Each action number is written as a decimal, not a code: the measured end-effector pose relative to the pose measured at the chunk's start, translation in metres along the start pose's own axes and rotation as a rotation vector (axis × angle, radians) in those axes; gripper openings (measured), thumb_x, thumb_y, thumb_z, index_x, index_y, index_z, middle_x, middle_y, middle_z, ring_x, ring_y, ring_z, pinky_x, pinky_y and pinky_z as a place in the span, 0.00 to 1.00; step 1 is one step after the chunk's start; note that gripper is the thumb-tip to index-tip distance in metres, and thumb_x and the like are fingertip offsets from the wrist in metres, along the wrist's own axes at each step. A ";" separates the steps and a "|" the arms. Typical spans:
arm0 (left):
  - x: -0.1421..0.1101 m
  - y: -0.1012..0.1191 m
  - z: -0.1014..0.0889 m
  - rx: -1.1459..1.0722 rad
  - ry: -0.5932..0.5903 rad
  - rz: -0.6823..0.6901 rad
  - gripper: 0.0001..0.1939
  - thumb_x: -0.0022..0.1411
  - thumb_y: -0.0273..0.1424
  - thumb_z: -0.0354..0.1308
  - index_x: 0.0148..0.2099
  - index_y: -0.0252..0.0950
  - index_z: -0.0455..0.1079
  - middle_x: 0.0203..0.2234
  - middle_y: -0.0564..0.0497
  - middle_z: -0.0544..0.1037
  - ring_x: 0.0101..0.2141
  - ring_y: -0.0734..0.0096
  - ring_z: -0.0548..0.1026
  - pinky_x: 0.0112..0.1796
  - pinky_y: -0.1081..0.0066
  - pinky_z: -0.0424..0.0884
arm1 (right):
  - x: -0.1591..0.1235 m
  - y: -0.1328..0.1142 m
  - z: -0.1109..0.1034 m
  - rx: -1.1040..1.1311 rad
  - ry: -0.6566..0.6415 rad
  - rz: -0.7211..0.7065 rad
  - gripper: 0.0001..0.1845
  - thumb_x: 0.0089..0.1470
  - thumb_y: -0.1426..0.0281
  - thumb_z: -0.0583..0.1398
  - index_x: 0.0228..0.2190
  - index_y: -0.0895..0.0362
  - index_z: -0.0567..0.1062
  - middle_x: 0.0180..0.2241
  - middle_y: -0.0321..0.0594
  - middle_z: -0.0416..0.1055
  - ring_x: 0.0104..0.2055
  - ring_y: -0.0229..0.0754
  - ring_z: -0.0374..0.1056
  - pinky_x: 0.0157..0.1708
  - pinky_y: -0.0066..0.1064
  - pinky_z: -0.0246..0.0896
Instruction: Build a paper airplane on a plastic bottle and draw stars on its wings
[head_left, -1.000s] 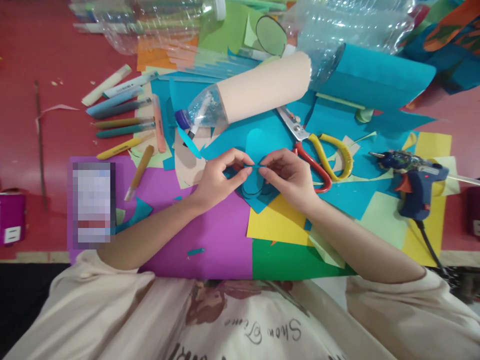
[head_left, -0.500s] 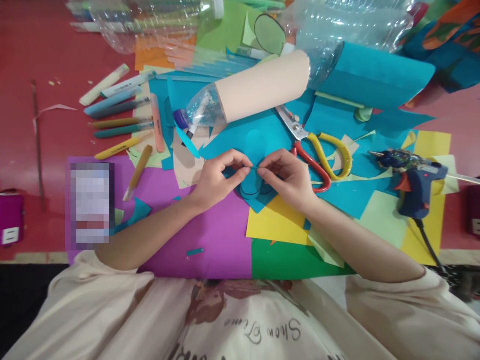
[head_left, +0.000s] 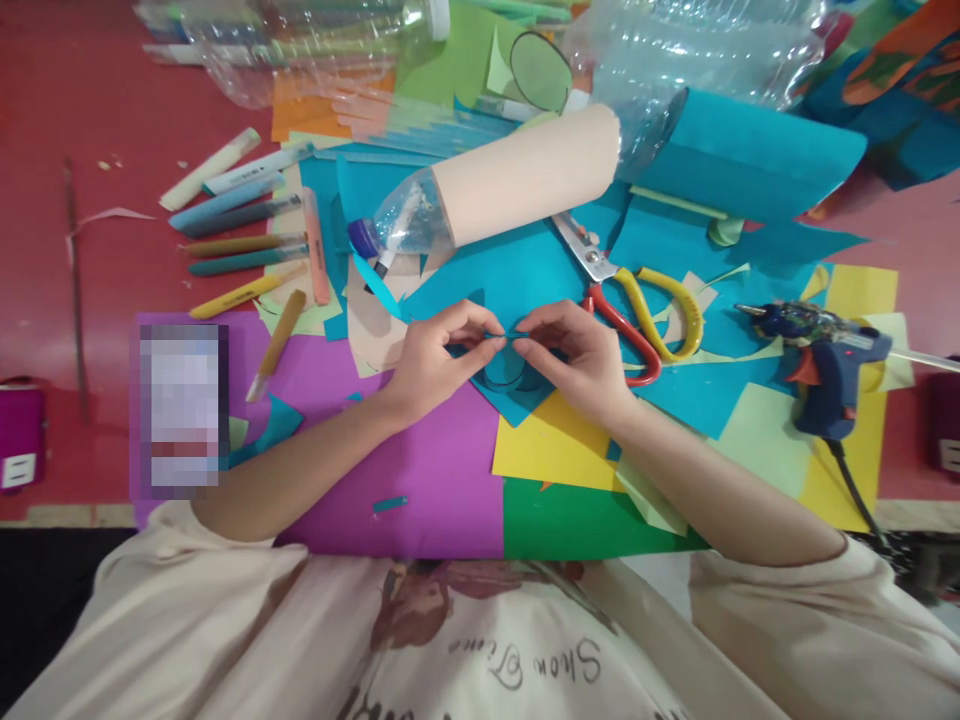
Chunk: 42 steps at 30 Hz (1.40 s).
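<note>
My left hand (head_left: 431, 360) and my right hand (head_left: 577, 355) meet at the middle of the table, both pinching a small piece of blue paper (head_left: 508, 337) between thumb and fingers. The piece is folded almost flat, so only its thin edge shows. Under the hands lies a blue sheet with a dark drawn outline (head_left: 504, 378). Beyond them lies a plastic bottle wrapped in peach paper (head_left: 517, 180). Red and yellow scissors (head_left: 637, 305) rest just right of my right hand.
A blue glue gun (head_left: 821, 360) with its cord lies at the right. Several markers (head_left: 240, 235) lie at the left, near a phone (head_left: 184, 410). Purple (head_left: 420, 480), yellow (head_left: 551, 440) and green (head_left: 585, 520) sheets cover the near edge. Clear bottles (head_left: 675, 50) and blue paper (head_left: 757, 150) crowd the back.
The upright blue flap seen a second ago has been pressed down flat between my fingertips. My hands have drawn slightly closer together.
</note>
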<state>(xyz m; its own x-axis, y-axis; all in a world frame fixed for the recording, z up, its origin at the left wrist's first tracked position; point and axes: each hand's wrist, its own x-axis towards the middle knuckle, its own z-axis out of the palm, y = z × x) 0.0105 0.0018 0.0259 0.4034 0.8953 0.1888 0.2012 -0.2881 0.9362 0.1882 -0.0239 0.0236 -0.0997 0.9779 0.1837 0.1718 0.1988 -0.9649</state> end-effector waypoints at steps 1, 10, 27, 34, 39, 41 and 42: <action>0.000 0.000 0.000 0.004 0.002 -0.003 0.08 0.64 0.35 0.59 0.34 0.37 0.68 0.25 0.56 0.77 0.26 0.79 0.75 0.29 0.80 0.72 | 0.000 0.000 0.000 -0.004 -0.002 0.002 0.02 0.52 0.71 0.64 0.31 0.54 0.75 0.30 0.34 0.75 0.29 0.35 0.72 0.26 0.26 0.68; -0.002 0.001 0.000 -0.015 0.004 -0.044 0.09 0.63 0.37 0.60 0.35 0.37 0.70 0.27 0.54 0.79 0.28 0.77 0.77 0.31 0.78 0.74 | 0.000 0.000 -0.001 -0.019 0.006 0.000 0.01 0.53 0.70 0.64 0.30 0.54 0.77 0.30 0.36 0.77 0.31 0.36 0.73 0.28 0.27 0.70; -0.003 0.003 -0.001 0.011 0.031 -0.064 0.09 0.63 0.37 0.59 0.35 0.37 0.71 0.30 0.54 0.80 0.30 0.76 0.78 0.33 0.78 0.76 | 0.000 -0.003 -0.001 -0.066 0.032 -0.049 0.02 0.53 0.71 0.63 0.28 0.54 0.77 0.28 0.36 0.77 0.30 0.36 0.72 0.28 0.27 0.70; -0.003 0.001 -0.001 0.021 0.054 0.007 0.08 0.64 0.35 0.59 0.34 0.37 0.72 0.28 0.55 0.80 0.28 0.77 0.77 0.32 0.79 0.74 | -0.001 -0.001 -0.001 -0.049 0.017 -0.012 0.02 0.53 0.69 0.64 0.29 0.54 0.76 0.29 0.36 0.77 0.29 0.36 0.72 0.28 0.27 0.70; -0.004 0.001 -0.001 0.042 0.021 0.022 0.08 0.65 0.34 0.58 0.34 0.38 0.72 0.28 0.55 0.79 0.29 0.78 0.76 0.32 0.78 0.73 | 0.000 -0.004 -0.002 -0.068 0.013 -0.047 0.04 0.54 0.70 0.63 0.27 0.54 0.76 0.28 0.36 0.76 0.29 0.37 0.72 0.29 0.29 0.70; -0.003 0.002 -0.002 0.058 -0.001 0.018 0.09 0.65 0.36 0.57 0.34 0.38 0.71 0.29 0.54 0.79 0.30 0.76 0.76 0.33 0.77 0.73 | 0.000 -0.004 -0.002 -0.091 0.009 -0.035 0.05 0.54 0.69 0.63 0.27 0.54 0.76 0.28 0.37 0.76 0.29 0.38 0.71 0.29 0.30 0.70; -0.002 0.003 -0.002 0.066 -0.008 0.021 0.09 0.65 0.36 0.57 0.35 0.38 0.71 0.29 0.54 0.79 0.31 0.76 0.77 0.34 0.76 0.73 | 0.000 -0.004 -0.002 -0.096 0.005 -0.027 0.05 0.55 0.68 0.63 0.27 0.54 0.76 0.28 0.37 0.76 0.30 0.38 0.71 0.29 0.31 0.70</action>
<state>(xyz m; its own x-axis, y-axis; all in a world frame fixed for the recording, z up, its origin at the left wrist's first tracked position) 0.0081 -0.0001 0.0289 0.4154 0.8861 0.2058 0.2506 -0.3290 0.9105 0.1897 -0.0250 0.0281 -0.1011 0.9723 0.2106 0.2621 0.2302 -0.9372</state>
